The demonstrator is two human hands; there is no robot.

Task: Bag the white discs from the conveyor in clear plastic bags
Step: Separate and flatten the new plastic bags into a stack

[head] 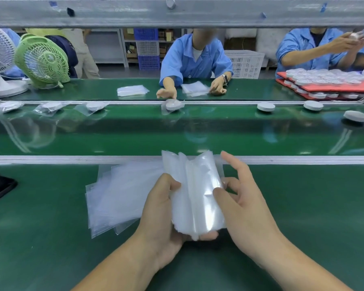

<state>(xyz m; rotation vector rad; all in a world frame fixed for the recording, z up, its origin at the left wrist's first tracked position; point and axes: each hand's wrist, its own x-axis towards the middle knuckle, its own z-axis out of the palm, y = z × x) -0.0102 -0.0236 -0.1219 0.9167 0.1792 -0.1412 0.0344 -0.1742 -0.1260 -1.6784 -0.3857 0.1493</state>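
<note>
left hand [164,206] grips the limp, slippery-looking stack of clear plastic bags [198,196], right hand [246,198] pinches its edge; round white discs [266,107] on green conveyor belt [177,135] look light, rigid: take by rim.

You're on a factory packing line: a green conveyor [177,131] runs past your counter [51,227], workers [195,57] in blue coats sit opposite, with red trays [332,88] of discs [303,81] and crates [246,64] behind.
</note>
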